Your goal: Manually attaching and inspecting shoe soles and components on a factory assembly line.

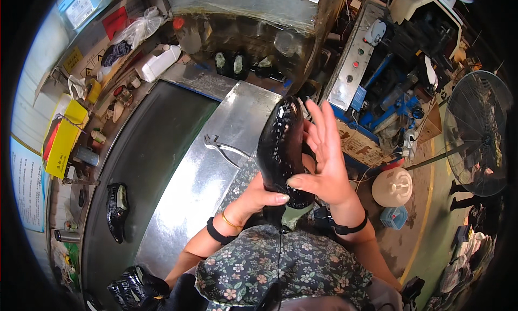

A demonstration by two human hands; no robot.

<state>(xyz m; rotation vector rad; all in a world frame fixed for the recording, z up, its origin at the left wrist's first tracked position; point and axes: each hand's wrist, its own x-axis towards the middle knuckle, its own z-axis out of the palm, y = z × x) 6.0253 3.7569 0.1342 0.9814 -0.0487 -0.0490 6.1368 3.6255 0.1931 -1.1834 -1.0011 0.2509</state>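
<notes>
The left hand (252, 199) is gripping a glossy black shoe (280, 149) at dial centre; the right hand (330, 176) is resting its thumb there, fingers extending openly. Toward four o'clock, a round cream plastic jug (386, 191), contents hidden, is standing beside a blue plastic tub (398, 223).

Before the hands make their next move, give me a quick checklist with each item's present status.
1. Left hand gripping the glossy black shoe, thumb on it: ok.
2. Right hand wrapped fully round the shoe: not ok; its thumb is on the shoe, but at least two fingers stretch out straight.
3. Metal pincers out of both hands, lying on the metal table: ok.
4. Second black shoe apart from the hands, on the dark belt: ok.
5. Far side of the held shoe sound: cannot tell; it is hidden.
</notes>
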